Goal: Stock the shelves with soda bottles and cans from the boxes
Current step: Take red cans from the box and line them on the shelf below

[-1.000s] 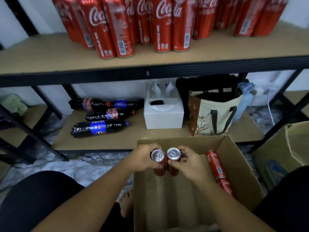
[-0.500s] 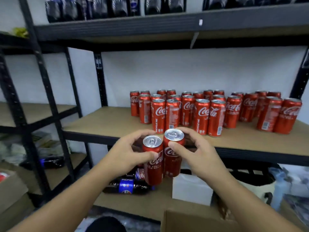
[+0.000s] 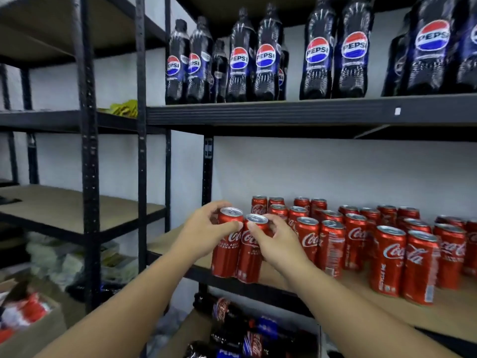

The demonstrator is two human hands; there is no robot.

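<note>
My left hand [image 3: 206, 229] grips a tall red Coca-Cola can [image 3: 226, 257] near its top. My right hand [image 3: 277, 244] grips a second red can [image 3: 249, 262] right beside it. Both cans are upright and side by side at the front left edge of the middle shelf [image 3: 271, 286], just left of several standing red cans [image 3: 361, 244]. Whether their bases touch the shelf board I cannot tell.
Several Pepsi bottles [image 3: 263, 55] stand on the shelf above [image 3: 284, 112]. More bottles [image 3: 240, 332] lie on the lowest shelf. A second rack [image 3: 87, 151] stands to the left, with a cardboard box [image 3: 31, 321] at the bottom left.
Both hands lifted the two cans out of the box and carried them up to the middle shelf's front left edge. The view rose from the floor box to the shelves.
</note>
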